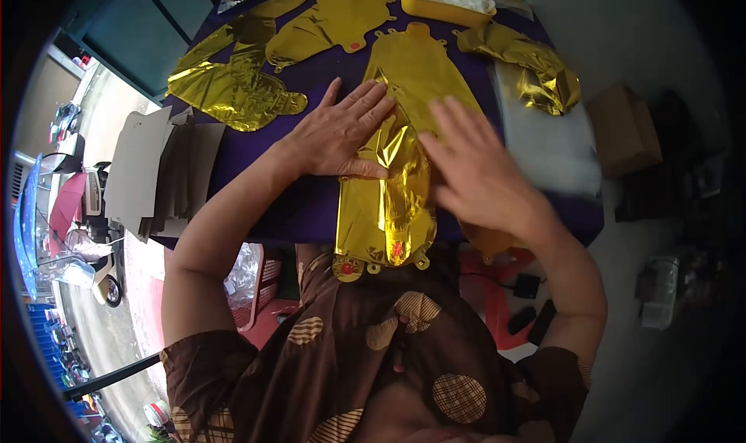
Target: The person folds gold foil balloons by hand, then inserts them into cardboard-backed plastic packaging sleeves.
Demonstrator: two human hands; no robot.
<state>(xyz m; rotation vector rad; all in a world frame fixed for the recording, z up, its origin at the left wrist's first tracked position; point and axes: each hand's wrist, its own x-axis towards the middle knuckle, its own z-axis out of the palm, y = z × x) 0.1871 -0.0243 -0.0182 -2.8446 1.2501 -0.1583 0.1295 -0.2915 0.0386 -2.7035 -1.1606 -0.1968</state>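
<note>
A flat gold foil balloon (420, 78) lies lengthwise in front of me, its near end hanging past the table edge toward my lap. Small tabs and a red spot show at that end. My left hand (342, 132) rests flat on the balloon's left side, fingers stretched out and thumb across the crinkled middle. Over the right side is my right hand (478, 159), a bit blurred, with its fingers extended and nothing in them. The foil between the hands is folded and shiny.
More gold foil balloons (330, 19) lie on the purple tablecloth (256, 163). A yellow tray (435, 6) with white material stands at the back. Stacked cardboard sheets (144, 167) are at the left edge, clear plastic sheets (544, 148) at the right. A cardboard box (625, 128) stands beyond.
</note>
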